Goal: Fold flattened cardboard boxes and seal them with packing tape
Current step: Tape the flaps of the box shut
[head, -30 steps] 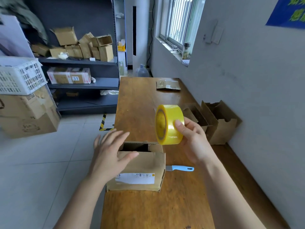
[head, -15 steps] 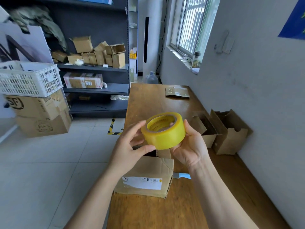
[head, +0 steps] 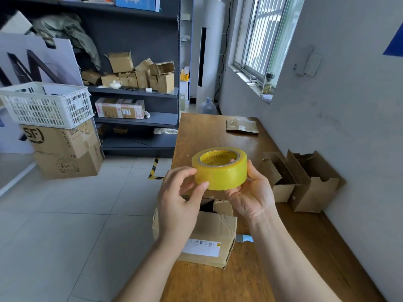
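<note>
A yellow roll of packing tape [head: 222, 173] is held up in front of me, its core facing upward. My right hand [head: 250, 197] grips it from the right and below. My left hand [head: 181, 199] pinches its left side with thumb and fingertips. Below the hands, a folded cardboard box [head: 216, 234] with a white label stands on the wooden table [head: 218, 136] near its left edge; its top is partly open. A flattened piece of cardboard [head: 242, 126] lies at the table's far end.
A blue-handled knife [head: 245, 238] lies right of the box. Two open cardboard boxes [head: 303, 182] stand against the right wall. Left on the floor, stacked cartons [head: 65, 153] carry a white basket [head: 48, 103]. Dark shelving [head: 135, 92] with small boxes stands behind.
My left hand rose from the box to the tape roll and now pinches it. The roll turned from upright to core-up. The view tilted upward.
</note>
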{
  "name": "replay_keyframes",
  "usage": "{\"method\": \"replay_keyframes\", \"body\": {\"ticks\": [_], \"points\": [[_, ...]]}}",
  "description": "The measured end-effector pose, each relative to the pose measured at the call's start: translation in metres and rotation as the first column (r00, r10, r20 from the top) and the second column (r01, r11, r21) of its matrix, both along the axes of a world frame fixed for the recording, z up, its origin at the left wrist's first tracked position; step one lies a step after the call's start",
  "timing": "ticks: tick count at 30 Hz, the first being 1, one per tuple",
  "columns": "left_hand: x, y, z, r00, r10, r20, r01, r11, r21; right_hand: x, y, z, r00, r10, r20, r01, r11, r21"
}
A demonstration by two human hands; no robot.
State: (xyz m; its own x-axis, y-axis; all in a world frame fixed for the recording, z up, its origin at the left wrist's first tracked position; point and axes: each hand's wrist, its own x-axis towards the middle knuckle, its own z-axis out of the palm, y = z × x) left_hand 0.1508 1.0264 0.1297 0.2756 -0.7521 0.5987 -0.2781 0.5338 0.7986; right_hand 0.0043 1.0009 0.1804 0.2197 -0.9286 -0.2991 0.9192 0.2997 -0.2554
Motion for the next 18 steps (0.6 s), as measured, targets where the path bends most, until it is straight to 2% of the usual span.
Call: {"method": "replay_keyframes", "body": {"ticks": [8,12,16,18], "points": [[-0.006,-0.007,0.009,0.986,0.039,-0.165,-0.029,0.998,0.063,0.007,-0.008,-0.002,1.000,-0.007,0.000,0.007,0.998,-0.063],[-0.004,-0.015,0.006,0.969,0.010,-0.246,0.025,0.991,0.135,0.007,-0.011,-0.002,1.000,-0.016,-0.006,0.016,0.998,-0.062],[0.000,-0.019,0.004,0.995,-0.039,-0.092,0.046,0.996,0.073,0.007,-0.009,0.003,0.999,-0.002,-0.048,-0.002,0.996,-0.086],[0.006,-0.022,0.006,0.981,-0.192,-0.030,0.194,0.978,0.070,0.007,-0.008,0.004,0.998,0.004,-0.058,-0.008,0.997,-0.074]]}}
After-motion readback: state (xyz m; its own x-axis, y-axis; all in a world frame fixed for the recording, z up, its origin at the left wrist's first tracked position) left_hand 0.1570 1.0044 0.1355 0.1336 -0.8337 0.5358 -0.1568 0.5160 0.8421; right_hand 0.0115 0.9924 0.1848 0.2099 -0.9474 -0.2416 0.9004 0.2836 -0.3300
